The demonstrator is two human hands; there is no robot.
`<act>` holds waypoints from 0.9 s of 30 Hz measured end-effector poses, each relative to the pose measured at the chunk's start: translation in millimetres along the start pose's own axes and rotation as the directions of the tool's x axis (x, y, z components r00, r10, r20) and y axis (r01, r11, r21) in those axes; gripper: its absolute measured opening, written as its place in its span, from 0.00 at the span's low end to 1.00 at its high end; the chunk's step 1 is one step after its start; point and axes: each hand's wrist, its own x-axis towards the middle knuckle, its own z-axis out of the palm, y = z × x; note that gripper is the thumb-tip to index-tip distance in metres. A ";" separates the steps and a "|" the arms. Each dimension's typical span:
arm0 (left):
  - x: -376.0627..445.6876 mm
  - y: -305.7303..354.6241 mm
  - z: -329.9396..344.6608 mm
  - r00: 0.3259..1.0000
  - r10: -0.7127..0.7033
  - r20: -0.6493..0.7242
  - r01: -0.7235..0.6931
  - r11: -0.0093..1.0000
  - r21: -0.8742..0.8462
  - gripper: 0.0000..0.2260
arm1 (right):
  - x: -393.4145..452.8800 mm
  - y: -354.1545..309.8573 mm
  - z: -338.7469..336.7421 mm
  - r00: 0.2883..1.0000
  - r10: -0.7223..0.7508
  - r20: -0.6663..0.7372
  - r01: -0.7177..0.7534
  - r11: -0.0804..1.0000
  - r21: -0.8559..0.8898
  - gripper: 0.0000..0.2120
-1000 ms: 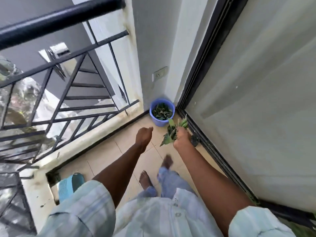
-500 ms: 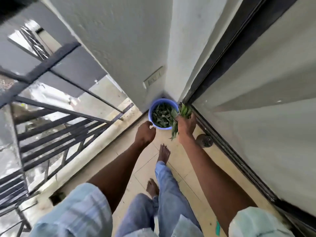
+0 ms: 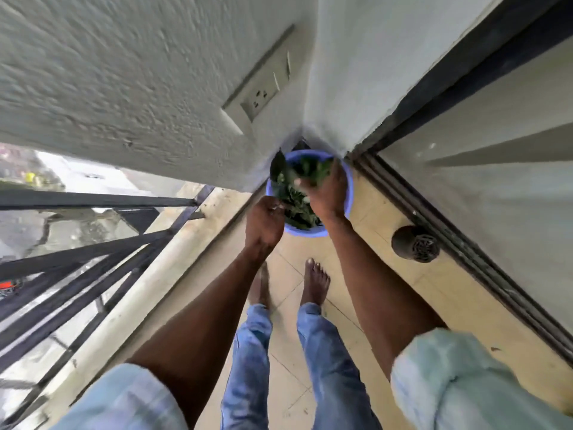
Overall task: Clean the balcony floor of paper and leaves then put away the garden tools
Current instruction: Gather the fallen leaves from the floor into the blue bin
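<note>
Over bucket [image 3: 348, 193], fingers [image 3: 305, 183] around leaves [image 3: 294, 193]

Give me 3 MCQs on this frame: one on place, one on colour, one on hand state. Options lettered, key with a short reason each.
1. Where does the bucket stand?
A. in the corner where the wall meets the door frame
B. out by the railing
C. on top of the floor drain

2. What colour is the bucket?
A. red
B. blue
C. black

3. What is the right hand doing?
A. hanging idle at the person's side
B. pressing the wall socket
C. reaching over the bucket with leaves at its fingers

Key:
1 A: the bucket sits tight in the corner, apart from the railing and the floor drain.
2 B: its rim is plainly blue.
3 C: the right hand is over the bucket's mouth with green leaves at its fingers.
</note>
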 end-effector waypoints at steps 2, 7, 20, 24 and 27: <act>8.8 -12.7 2.7 1.000 -0.018 0.022 0.017 0.999 0.040 0.10 | 2.4 28.8 19.0 0.965 0.160 0.206 -0.121 0.975 -0.187 0.58; -13.1 -4.7 -11.5 0.989 -0.101 0.110 0.084 0.984 0.155 0.16 | -43.2 28.8 -7.1 0.984 0.000 0.180 0.029 0.987 -0.157 0.46; -178.0 141.8 -104.1 0.957 0.128 0.261 -0.232 0.875 0.424 0.16 | -214.2 -109.3 -160.9 0.949 -0.050 0.310 0.165 0.920 -0.356 0.23; -236.4 163.0 -136.3 0.937 0.173 0.304 -0.296 0.855 0.427 0.15 | -277.5 -144.3 -205.9 0.974 -0.046 0.224 0.123 0.932 -0.341 0.20; -257.8 162.1 -149.6 0.889 0.219 0.402 -0.407 0.780 0.475 0.17 | -320.7 -151.8 -220.6 0.989 0.005 0.150 0.044 0.947 -0.319 0.23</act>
